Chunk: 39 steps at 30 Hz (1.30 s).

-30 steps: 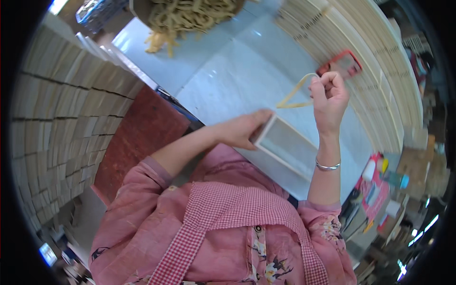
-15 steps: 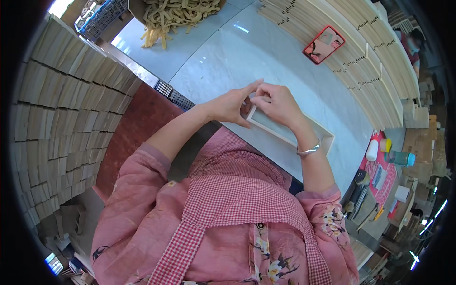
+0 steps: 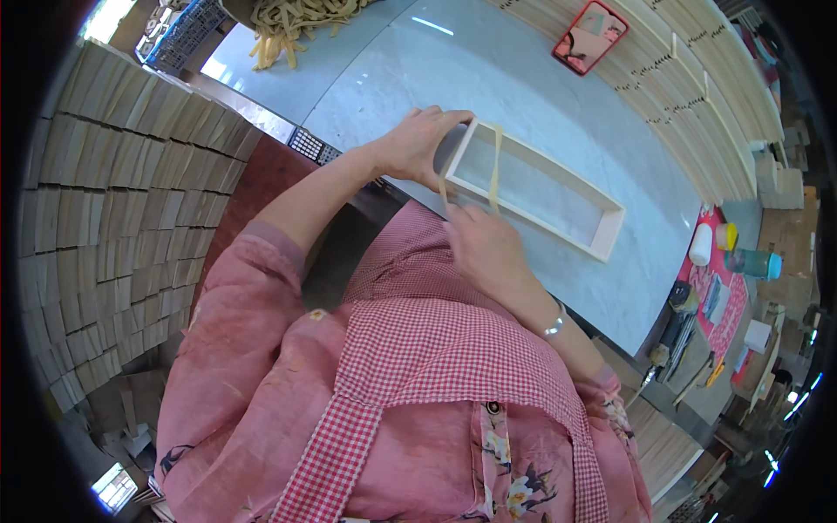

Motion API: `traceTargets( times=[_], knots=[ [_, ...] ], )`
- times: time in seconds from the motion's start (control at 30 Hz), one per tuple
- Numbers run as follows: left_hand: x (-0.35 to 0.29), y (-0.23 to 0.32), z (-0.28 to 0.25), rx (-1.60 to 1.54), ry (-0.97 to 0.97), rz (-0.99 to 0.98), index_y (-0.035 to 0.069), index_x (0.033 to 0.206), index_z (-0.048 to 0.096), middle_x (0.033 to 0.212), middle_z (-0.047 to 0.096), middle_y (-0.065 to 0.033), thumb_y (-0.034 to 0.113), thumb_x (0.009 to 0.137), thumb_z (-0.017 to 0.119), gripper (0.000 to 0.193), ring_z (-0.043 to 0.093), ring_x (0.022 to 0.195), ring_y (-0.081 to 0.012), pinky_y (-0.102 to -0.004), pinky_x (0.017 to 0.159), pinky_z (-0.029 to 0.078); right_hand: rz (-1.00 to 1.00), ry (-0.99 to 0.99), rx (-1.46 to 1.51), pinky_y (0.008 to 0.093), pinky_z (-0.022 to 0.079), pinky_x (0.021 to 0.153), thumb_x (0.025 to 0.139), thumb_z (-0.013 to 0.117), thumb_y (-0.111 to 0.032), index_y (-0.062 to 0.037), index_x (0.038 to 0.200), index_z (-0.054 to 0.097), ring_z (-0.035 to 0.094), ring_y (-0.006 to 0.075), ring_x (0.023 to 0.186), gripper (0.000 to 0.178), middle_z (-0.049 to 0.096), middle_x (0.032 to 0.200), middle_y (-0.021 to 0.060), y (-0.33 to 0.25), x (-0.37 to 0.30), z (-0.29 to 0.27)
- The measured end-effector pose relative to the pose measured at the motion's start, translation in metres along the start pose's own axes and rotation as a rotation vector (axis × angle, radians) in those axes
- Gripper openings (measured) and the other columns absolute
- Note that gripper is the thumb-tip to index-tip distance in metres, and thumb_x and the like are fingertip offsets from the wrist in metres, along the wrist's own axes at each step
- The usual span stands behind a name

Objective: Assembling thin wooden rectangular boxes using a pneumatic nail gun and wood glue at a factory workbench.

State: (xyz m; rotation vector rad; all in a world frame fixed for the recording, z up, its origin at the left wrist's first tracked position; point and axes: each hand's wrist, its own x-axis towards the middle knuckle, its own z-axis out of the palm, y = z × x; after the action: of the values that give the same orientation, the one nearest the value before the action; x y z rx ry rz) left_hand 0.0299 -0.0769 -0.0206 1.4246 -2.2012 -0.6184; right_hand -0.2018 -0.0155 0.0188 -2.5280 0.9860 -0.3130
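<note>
A long, narrow pale wooden frame (image 3: 542, 226) lies at a slant on the tabletop. My left hand (image 3: 413, 150) grips its left short end, thumb on the near side and fingers on the far side. A tan rubber band (image 3: 497, 166) crosses the frame near that end, stretched tight toward me. My right hand (image 3: 486, 248) is closed on the band's near part, just off the frame's near long side; the fingertips are partly hidden. Another stretch of the band runs beside my left thumb.
A heap of tan bands (image 3: 296, 22) spills from a container at the far left, near a blue basket (image 3: 185, 37). Stacked pale wooden pieces (image 3: 671, 96) line the far right, with a red-cased phone (image 3: 590, 37) on them. More stacks (image 3: 131, 200) rise at left. A bottle (image 3: 754, 263) stands right.
My right hand has moved from the frame's left end down toward me, drawing the band out taut. The left hand still holds that end. The view has shifted slightly.
</note>
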Motion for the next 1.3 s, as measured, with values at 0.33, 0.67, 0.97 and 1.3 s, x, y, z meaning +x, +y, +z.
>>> traceTargets(
  times=[0.33,0.67,0.97,1.3],
  knots=[
    [-0.01,0.001,-0.009,-0.012,-0.032,-0.081,0.008,0.147,0.043,0.128,0.061,-0.0114,0.038,0.056,0.093,0.108,0.056,0.108,-0.0299,-0.0424,0.105,0.038,0.538,0.347,0.023,0.0308,0.045,0.055,0.082,0.07,-0.004,-0.0006,0.117,0.067,0.052,0.0197,0.06,0.035,0.063,0.093,0.0091,0.134,-0.153,-0.101],
    [-0.014,0.008,-0.009,-0.026,-0.058,-0.118,0.007,0.151,0.039,0.131,0.059,-0.014,0.029,0.057,0.092,0.11,0.055,0.111,-0.0309,-0.0412,0.104,0.039,0.312,0.124,0.191,0.0308,0.048,0.077,0.075,0.058,0.009,0.0016,0.14,0.048,0.054,0.0252,0.091,0.066,0.053,0.114,0.0133,0.187,-0.103,-0.076],
    [-0.036,0.024,-0.009,-0.973,0.066,-0.514,-0.001,0.13,0.059,0.109,0.067,-0.0108,0.014,0.088,0.07,0.046,0.062,0.091,-0.0195,-0.0262,0.079,0.051,0.32,0.258,0.275,0.0284,0.047,0.081,0.073,0.052,0.014,0.0012,0.139,0.049,0.054,0.0238,0.096,0.067,0.053,0.119,0.0108,0.174,-0.11,-0.066],
    [-0.027,0.017,0.0,-1.082,-0.029,-0.73,0.001,0.092,0.067,0.071,0.061,-0.0035,0.006,0.093,0.063,0.007,0.054,0.059,-0.0092,-0.0177,0.053,0.042,0.256,0.339,0.239,0.0281,0.047,0.078,0.072,0.052,0.014,0.0002,0.14,0.049,0.054,0.0234,0.091,0.069,0.053,0.116,0.0106,0.174,-0.111,-0.058]
  ],
)
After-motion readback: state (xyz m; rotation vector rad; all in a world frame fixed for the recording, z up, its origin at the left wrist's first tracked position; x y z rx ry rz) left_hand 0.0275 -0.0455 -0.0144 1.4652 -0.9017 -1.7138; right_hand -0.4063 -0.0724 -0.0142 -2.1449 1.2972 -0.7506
